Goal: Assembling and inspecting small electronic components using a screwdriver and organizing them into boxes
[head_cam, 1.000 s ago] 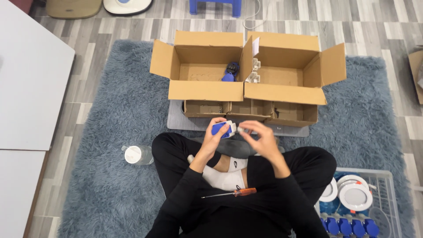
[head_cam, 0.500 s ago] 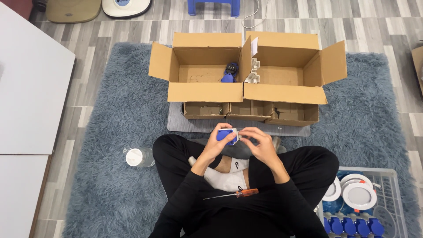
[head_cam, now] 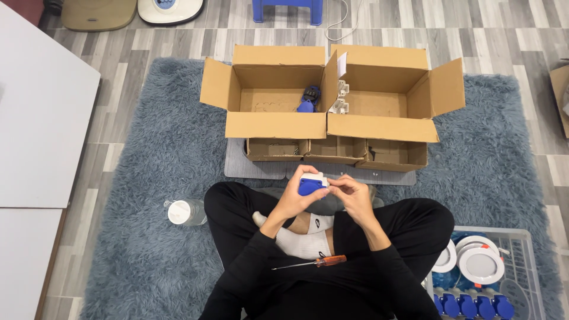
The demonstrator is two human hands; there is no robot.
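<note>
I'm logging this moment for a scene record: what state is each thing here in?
Left hand: holding the blue-and-white part.
Right hand: fingertips on the same part.
Left cardboard box: flaps open, a blue part inside.
Right cardboard box: flaps open, white parts inside.
Screwdriver: lying on the lap, untouched.
Bottle: lying on the rug, capped.

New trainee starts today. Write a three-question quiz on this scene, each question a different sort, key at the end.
1. True or false: the screwdriver is in the right hand.
2. What does the left hand hold?
3. The plastic bottle lies: A) in a box, B) on the rug, C) in the wire basket.

Key:
1. False; it rests on the person's lap.
2. A small blue and white part, which the right hand's fingers also touch.
3. B.
</note>
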